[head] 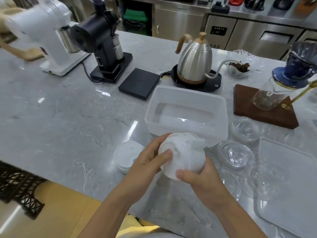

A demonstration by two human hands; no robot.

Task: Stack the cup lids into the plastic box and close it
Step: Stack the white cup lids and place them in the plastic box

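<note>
Head: lid stack [182, 155] (both hands)

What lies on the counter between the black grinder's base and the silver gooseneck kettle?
A flat black square scale, seen in the head view.

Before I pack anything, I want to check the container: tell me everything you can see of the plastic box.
The plastic box is a rectangular tub of translucent, frosted white plastic with rounded corners and a thicker rim. It stands upright and open on the grey marble counter, with nothing visible inside. It sits in front of the kettle and to the right of the flat black scale. Its lid lies apart on the counter, to the right. Just in front of it, both hands hold a stack of white cup lids; neither hand touches it.
</note>
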